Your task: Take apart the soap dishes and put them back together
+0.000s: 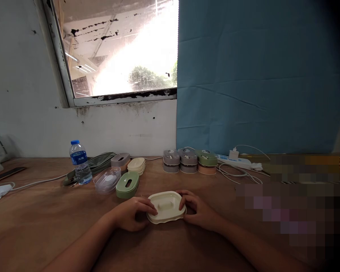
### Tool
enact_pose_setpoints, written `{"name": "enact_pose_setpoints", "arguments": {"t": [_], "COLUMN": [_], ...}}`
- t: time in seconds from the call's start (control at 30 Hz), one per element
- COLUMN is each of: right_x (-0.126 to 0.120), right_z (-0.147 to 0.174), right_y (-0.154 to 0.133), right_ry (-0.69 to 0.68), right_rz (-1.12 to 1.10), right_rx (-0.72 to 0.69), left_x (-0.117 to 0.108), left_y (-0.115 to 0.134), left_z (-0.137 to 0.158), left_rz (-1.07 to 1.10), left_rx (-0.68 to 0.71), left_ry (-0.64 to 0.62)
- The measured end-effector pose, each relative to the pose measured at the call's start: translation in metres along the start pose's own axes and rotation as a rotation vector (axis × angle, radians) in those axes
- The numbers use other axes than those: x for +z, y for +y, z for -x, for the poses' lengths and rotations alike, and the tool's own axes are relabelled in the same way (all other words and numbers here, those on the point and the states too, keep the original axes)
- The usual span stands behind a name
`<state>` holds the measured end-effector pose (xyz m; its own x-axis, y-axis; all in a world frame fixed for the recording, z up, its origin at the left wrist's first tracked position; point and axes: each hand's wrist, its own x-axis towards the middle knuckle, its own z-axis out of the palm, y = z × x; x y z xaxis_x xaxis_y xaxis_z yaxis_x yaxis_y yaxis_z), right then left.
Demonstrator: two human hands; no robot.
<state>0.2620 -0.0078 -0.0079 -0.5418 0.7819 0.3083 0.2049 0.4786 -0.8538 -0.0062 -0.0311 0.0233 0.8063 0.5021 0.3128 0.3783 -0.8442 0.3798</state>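
Filling the gap between the two hands, a cream tray (167,207) with a raised rim sits near the front of the brown table (158,251); whether it touches the surface is unclear. The left hand (136,213) has its fingers clamped on the tray's left edge, tips over the rim, and the right hand (197,212) pinches the opposite end between thumb and fingers. Beyond the left hand lies a slotted green lid (124,191), just beside a clear plastic container (106,184). Behind these are a stack of cream pieces (136,166), a slotted grey box (120,159) and an upright water bottle (81,168). Farther right, three two-tier containers (188,162) stand in a row, beside a white power strip (239,163), before a blue cloth (252,75).
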Motion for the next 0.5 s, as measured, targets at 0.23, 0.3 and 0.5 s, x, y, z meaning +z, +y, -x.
{"name": "enact_pose_setpoints", "arguments": {"t": [0.23,0.3,0.5], "right_x": [0.0013,0.0013,0.0006], "right_z": [-0.0004,-0.0011,-0.0017], "right_y": [0.0009,0.0008,-0.002], "right_ry": [0.054,0.04,0.078], "right_rz": [0.061,0.041,0.168], "right_rx": [0.029,0.022,0.012], "left_x": [0.0001,0.001,0.0077], "left_y": [-0.0027,-0.0025,-0.0018], "left_z": [0.0002,-0.0001,-0.0036], "left_rz": [-0.049,-0.066,-0.129], "left_rx": [-0.065,-0.092,-0.078], "left_ry": [0.003,-0.008,0.004]}}
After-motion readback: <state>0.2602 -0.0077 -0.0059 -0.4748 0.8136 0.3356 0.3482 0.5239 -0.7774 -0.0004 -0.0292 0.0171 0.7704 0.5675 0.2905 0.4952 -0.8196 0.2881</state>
